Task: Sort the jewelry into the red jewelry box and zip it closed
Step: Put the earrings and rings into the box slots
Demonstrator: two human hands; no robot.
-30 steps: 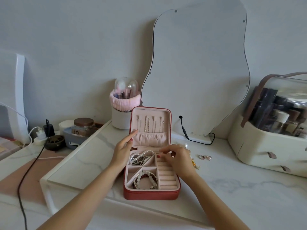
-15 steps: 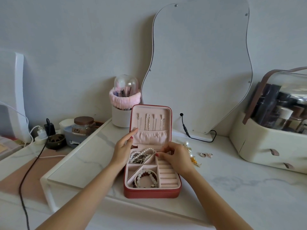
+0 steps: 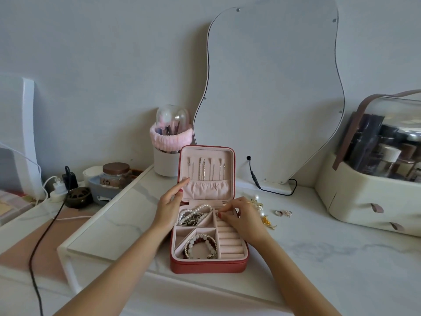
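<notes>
The red jewelry box lay open at frame centre. The right hand pinched something unidentifiable over the ring rolls; loosely seated, it might have slipped.

right hand: fingertips drawn tighter into a pinch at the top of the ring rolls, centre of frame | left hand: index finger now lies slightly higher along the lid's left edge | view: shifted slightly
</notes>
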